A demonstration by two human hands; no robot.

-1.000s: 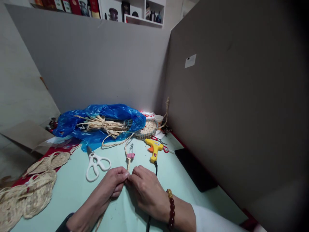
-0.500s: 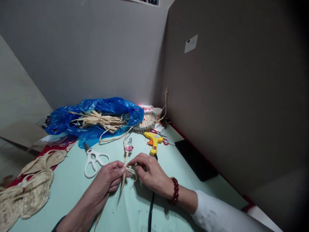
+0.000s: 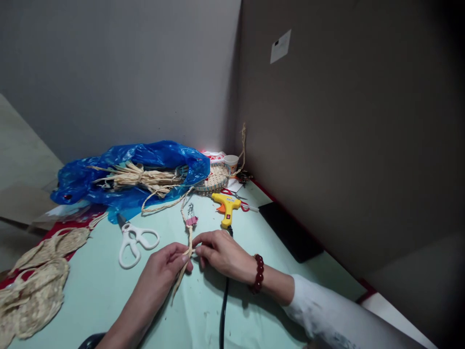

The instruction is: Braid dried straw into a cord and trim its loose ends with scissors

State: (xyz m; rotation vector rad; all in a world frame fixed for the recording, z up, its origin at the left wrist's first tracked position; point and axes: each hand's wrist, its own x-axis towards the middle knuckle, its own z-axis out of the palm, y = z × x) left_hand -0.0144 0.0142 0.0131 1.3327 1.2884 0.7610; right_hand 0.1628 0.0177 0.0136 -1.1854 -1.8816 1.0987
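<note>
A thin straw-coloured braid [image 3: 190,236] runs toward me from a pink binder clip [image 3: 192,221]. My left hand [image 3: 169,264] pinches the braid's near end between thumb and fingers, and loose strands [image 3: 178,283] hang below that grip. Close on its right, my right hand [image 3: 225,257], with a dark red bead bracelet [image 3: 259,274] at the wrist, is closed on a short pale strand at the braid. The strand's far end is hidden by the fingers. Beyond the clip, the cord continues back toward the blue plastic bag [image 3: 160,150].
White-handled scissors [image 3: 136,240] lie left of my hands. A yellow glue gun [image 3: 227,208] lies beyond my right hand, its black cable [image 3: 223,315] running toward me. Woven straw pieces [image 3: 43,295], a straw bundle [image 3: 145,178], a round basket [image 3: 214,179], a paper cup [image 3: 231,162] and a black tablet-like slab [image 3: 290,232] surround them.
My right hand has drawn in closer to the braid, and the looped strand beside it no longer shows. The loose ends under my left hand have swung left. The camera view has shifted slightly.
</note>
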